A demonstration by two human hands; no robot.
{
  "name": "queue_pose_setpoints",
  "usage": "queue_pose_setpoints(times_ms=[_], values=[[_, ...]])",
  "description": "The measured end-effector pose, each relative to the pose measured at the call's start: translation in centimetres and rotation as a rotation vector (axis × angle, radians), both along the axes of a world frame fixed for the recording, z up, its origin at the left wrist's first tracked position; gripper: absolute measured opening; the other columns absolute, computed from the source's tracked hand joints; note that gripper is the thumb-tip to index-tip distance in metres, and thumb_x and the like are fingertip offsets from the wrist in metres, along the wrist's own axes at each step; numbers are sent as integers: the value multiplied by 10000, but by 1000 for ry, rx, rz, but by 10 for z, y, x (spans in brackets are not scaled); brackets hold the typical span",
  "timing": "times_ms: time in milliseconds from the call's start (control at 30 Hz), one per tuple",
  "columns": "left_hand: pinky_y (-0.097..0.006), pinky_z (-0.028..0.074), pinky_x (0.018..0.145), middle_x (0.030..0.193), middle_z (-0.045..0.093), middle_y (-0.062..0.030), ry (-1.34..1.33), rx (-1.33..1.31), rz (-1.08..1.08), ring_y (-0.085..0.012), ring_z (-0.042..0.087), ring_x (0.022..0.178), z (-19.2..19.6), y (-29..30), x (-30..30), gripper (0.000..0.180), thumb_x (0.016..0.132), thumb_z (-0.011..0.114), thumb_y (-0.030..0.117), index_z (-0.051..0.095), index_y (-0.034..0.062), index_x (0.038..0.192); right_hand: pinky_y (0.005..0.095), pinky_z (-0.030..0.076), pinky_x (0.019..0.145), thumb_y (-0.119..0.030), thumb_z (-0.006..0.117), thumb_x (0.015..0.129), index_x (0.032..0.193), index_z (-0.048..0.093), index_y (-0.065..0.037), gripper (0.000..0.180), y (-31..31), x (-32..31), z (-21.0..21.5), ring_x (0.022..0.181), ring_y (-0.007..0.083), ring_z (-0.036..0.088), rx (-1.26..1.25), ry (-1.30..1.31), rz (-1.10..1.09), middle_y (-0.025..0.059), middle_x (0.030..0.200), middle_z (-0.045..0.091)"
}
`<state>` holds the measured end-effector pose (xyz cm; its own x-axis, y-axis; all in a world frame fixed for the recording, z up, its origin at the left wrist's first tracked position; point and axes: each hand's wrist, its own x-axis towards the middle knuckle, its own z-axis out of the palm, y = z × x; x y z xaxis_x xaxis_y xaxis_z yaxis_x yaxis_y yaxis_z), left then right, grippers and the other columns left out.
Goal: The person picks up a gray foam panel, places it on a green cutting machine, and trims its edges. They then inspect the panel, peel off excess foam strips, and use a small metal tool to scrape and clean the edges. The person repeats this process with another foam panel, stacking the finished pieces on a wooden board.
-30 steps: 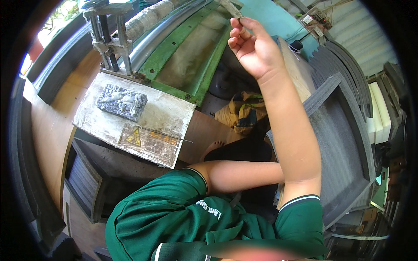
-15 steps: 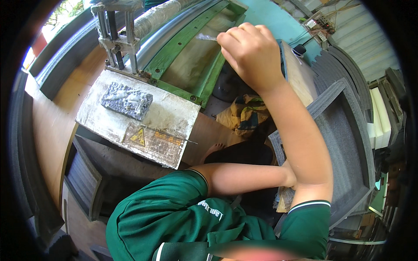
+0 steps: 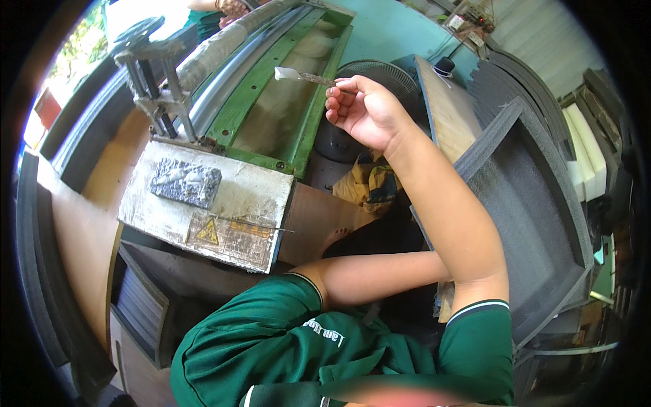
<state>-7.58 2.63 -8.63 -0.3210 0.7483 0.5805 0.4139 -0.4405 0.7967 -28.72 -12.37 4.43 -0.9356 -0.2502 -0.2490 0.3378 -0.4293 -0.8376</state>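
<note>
Raised over the right side of the green-framed roller machine, my right hand grips a thin stick. The stick points left, its tip coated in white paste. My left forearm runs behind my right elbow, which hides the left hand and anything in it. On the worn white machine casing lies a grey foam block with white paste smeared on top. A tall grey foam tray stands to the right of my right arm.
A black fan stands beyond my right hand, with yellow-and-dark cloth below. A metal roller bracket rises from the casing. Another person's hands show at the top edge. Grey foam pieces sit lower left.
My right hand has moved left and down and turned, so its palm and more of the stick now show. My left hand has become hidden. Another person's hands have appeared at the top.
</note>
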Motion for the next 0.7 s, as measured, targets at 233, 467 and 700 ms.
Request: queue_pose_setpoints(times_ms=[233, 467, 700], values=[[-608, 248, 1180, 1647, 353, -69, 292, -243, 95, -251, 249, 1542, 15, -8, -11, 742, 948, 699, 413, 391, 196, 1587, 393, 541, 845, -66, 628, 953, 966, 613, -6, 63, 67, 64, 43, 847, 245, 628, -328, 189, 11, 125, 893, 670], [-885, 100, 1087, 1695, 241, -54, 773, -688, 365, -325, 62, 1599, 50, -20, 9, 918, 844, 689, 640, 347, 280, 1616, 383, 503, 861, -65, 626, 953, 1026, 652, 8, 106, 195, 188, 71, 838, 224, 568, -366, 422, -301, 110, 887, 621], [-895, 206, 1032, 1614, 363, -190, 928, -537, 506, -477, 210, 1537, 37, 22, 29, 758, 836, 717, 600, 526, 301, 1506, 372, 490, 887, -93, 569, 984, 1113, 589, 3, 162, 341, 315, 16, 890, 210, 588, 96, 559, -621, 95, 896, 610]])
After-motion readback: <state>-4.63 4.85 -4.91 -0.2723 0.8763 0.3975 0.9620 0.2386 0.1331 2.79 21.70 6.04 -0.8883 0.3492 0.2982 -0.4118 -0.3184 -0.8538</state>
